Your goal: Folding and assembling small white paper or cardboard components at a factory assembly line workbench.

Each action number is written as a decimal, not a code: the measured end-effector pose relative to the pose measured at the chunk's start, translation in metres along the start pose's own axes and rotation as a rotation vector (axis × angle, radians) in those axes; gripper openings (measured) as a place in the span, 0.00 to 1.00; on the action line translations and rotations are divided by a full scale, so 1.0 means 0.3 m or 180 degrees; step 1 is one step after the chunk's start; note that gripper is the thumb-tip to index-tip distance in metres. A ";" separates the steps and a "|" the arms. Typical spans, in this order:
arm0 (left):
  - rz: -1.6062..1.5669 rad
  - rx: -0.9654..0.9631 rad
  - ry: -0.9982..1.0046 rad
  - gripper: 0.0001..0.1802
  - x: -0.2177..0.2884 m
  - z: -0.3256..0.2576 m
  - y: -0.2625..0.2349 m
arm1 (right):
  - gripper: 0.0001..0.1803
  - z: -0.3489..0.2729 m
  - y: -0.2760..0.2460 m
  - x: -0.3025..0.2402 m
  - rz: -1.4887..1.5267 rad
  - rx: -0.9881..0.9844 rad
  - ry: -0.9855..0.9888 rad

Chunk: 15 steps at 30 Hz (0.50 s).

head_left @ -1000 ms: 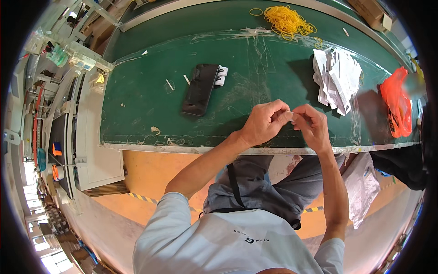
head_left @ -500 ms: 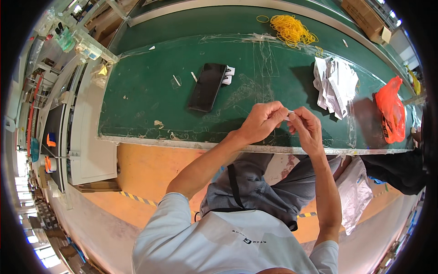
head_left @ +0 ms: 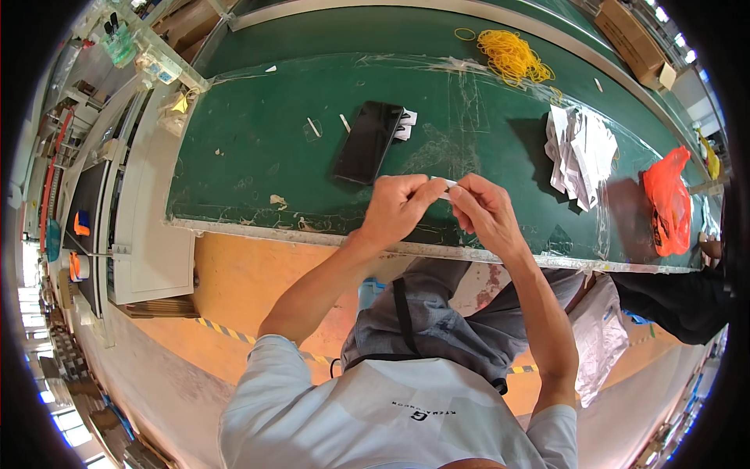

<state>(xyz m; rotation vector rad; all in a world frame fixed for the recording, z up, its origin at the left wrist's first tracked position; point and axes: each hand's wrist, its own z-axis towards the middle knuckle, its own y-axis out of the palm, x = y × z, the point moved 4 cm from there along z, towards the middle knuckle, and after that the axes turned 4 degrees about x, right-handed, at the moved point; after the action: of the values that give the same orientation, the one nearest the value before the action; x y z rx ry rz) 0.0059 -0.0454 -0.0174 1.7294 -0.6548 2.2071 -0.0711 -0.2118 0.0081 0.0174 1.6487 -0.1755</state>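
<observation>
Green bench (head_left: 258, 156), black phone (head_left: 367, 142), yellow rubber bands (head_left: 512, 55), orange bag (head_left: 668, 199), white papers (head_left: 580, 152).

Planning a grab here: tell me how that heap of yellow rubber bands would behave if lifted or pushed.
The yellow rubber bands lie in a loose tangle, so they would probably lift as a floppy clump and shed a few. They look light, and pushed across the green table they would likely drag and spread rather than slide.

Black phone (head_left: 368, 141), screen dark, lies flat mid-belt; small white labels (head_left: 405, 124) tucked at its top right corner. Orange plastic bag (head_left: 669, 201) at belt's right end. Brown cardboard box (head_left: 631, 33) beyond the far edge, top right.
</observation>
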 end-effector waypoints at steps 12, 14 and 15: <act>0.2576 0.1062 0.1049 0.28 -0.033 -0.062 -0.246 | 0.19 0.352 0.123 0.048 -0.1528 0.0079 0.0570; 0.2492 0.1077 0.1019 0.27 -0.041 -0.063 -0.245 | 0.19 0.392 0.151 0.071 -0.1777 0.0171 0.0378; 0.2558 0.1054 0.1031 0.27 -0.041 -0.063 -0.245 | 0.19 0.405 0.162 0.080 -0.2007 0.0265 0.0167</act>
<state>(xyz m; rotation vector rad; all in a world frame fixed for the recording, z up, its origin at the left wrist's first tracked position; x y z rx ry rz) 0.0274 0.0284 -0.0192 1.2947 -1.0835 3.2034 0.0528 -0.1812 -0.0298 -0.4411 1.6535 -0.7268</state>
